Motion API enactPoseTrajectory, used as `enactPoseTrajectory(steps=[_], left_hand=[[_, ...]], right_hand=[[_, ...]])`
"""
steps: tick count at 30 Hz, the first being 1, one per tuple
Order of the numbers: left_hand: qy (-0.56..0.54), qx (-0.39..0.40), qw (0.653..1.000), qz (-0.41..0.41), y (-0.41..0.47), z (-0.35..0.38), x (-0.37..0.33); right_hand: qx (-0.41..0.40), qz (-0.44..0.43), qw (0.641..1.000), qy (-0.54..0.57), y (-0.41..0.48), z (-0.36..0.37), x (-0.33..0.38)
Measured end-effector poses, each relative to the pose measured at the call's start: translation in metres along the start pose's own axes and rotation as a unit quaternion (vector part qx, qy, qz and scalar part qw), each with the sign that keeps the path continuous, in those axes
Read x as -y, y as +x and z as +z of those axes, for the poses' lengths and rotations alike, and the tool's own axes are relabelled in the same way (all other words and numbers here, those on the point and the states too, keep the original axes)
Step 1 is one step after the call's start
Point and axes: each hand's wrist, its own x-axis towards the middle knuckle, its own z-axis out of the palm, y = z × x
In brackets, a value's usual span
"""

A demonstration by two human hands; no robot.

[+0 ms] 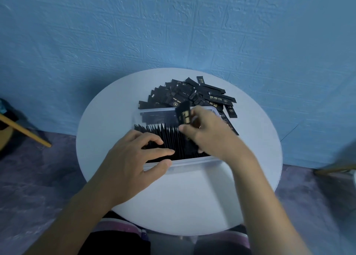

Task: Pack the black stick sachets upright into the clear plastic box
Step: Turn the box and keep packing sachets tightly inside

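Over the box (192, 163), sachet (184, 113) pinched in right hand (209, 132); left hand (131, 158) flat on row (185, 144).

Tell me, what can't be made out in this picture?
Head view:
Print on the held sachet: motion blur, and the right hand partly covers it.
Right end of the packed row in the clear box: behind the right hand.
Count of the loose pile: sachets overlap, too small.

Right hand (204, 131) holds a sachet (184, 113) above the sachet-filled box (192, 163).
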Motion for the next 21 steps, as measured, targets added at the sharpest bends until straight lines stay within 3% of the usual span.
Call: enactPoseTrajectory(steps=[5, 13, 21], left_hand=[[0.004, -0.007, 1.0, 0.007, 0.0, 0.0, -0.001], [-0.001, -0.017, 1.0, 0.017, 0.001, 0.002, 0.001], [0.011, -0.044, 0.998, 0.033, 0.001, 0.005, 0.002]], right_hand=[[0.057, 0.048, 0.987, -0.145, 0.0, 0.022, 0.007], [0.121, 0.06, 0.991, 0.001, 0.01, 0.019, -0.002], [0.138, 0.079, 0.986, 0.054, 0.013, 0.021, -0.001]])
